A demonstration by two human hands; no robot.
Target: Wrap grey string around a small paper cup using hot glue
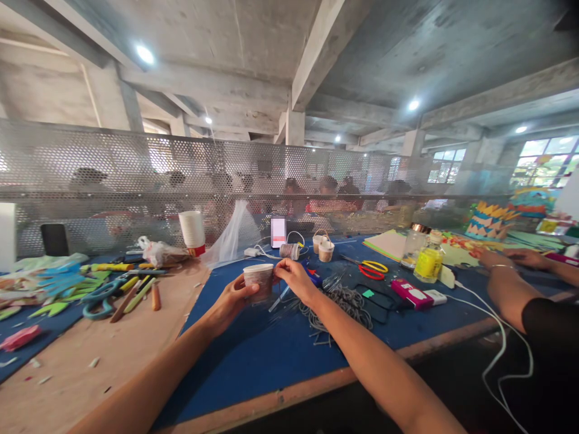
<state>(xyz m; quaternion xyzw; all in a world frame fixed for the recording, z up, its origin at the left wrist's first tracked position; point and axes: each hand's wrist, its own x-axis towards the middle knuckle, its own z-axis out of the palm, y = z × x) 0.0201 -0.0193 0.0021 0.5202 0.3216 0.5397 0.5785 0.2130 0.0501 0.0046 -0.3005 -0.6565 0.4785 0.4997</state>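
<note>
My left hand (237, 295) is closed around a small paper cup (257, 282) with a pale rim; its lower side looks brownish-grey. At the cup's right side, the fingertips of my right hand (292, 278) are pinched together. Whatever is between them is too small to make out. Below my right wrist lies a tangled heap of thin grey cord (350, 307). Beyond my hands stand two little cups, the nearer one (325, 251) with a thin loop above it. A similar cup (289, 251) lies on its side near an upright phone (278, 232).
Scissors with red and yellow handles (373, 269), a magenta box (411, 293) and a yellow glass jar (428, 262) lie right. Stacked paper cups (192, 230) and blue-handled scissors (100, 298) are left. A perforated screen (253, 169) runs behind. Another person's arm (504, 283) reaches in from the right.
</note>
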